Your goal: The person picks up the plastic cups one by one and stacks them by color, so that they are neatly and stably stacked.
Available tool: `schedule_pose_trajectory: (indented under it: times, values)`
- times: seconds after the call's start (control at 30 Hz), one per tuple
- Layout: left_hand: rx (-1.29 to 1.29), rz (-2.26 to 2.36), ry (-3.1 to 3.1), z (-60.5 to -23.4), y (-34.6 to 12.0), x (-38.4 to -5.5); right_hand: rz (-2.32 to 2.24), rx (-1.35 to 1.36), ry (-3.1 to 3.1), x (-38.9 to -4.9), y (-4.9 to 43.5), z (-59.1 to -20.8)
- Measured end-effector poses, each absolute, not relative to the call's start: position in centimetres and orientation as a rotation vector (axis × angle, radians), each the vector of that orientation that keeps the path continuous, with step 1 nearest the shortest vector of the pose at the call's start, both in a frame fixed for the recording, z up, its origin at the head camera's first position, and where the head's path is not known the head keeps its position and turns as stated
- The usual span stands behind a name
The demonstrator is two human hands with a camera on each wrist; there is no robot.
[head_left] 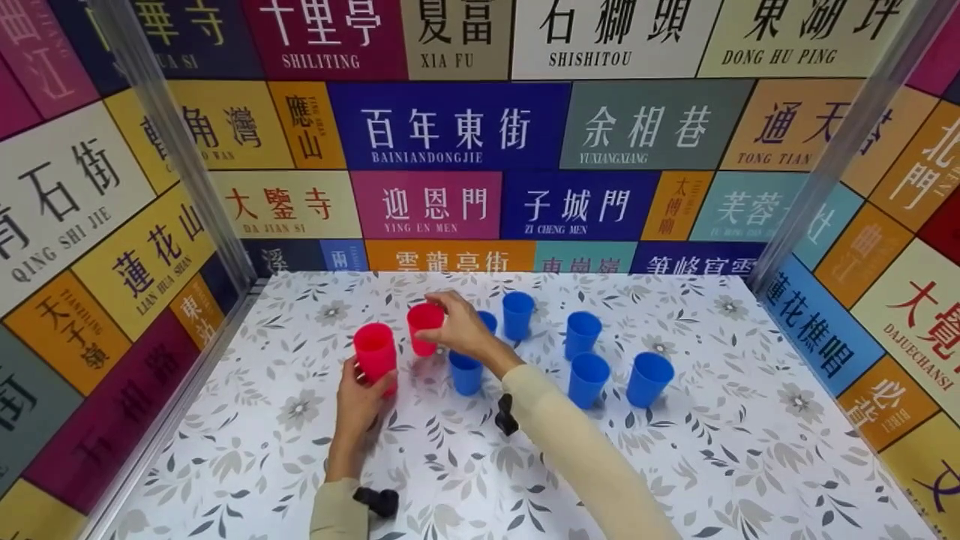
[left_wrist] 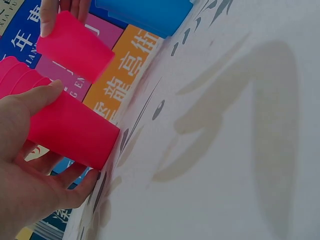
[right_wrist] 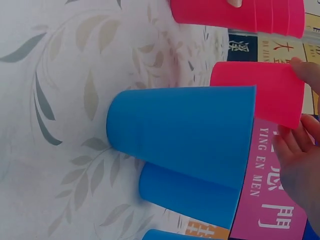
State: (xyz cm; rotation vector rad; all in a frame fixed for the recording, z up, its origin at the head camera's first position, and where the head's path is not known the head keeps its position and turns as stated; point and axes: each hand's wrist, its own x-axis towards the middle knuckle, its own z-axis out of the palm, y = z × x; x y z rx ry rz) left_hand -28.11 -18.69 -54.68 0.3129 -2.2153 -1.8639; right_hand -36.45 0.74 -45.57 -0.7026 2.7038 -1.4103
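My left hand grips a nested stack of red plastic cups at the left of the group, thumb on the near side. Several rims show at the stack's top in the left wrist view. To its right, my right hand pinches a single red cup near its rim, thumb and fingers on opposite sides. That cup is upright, mouth up, and apart from the stack. Just below my right hand in the head view stands a blue cup; another blue cup is partly hidden behind it in the right wrist view.
More blue cups stand upright on the table: one at the back, one farther right, one in front of that and one at the right end. Printed panels enclose the table's back and sides.
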Motion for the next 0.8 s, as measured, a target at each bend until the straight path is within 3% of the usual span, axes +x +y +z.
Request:
schedule_pose_trajectory:
  times: [0.8]
  values:
    - [0.328, -1.892, -2.213, -54.7, -18.6, -28.0, -1.566, -0.901, 2.625, -33.8, 0.3, -40.0]
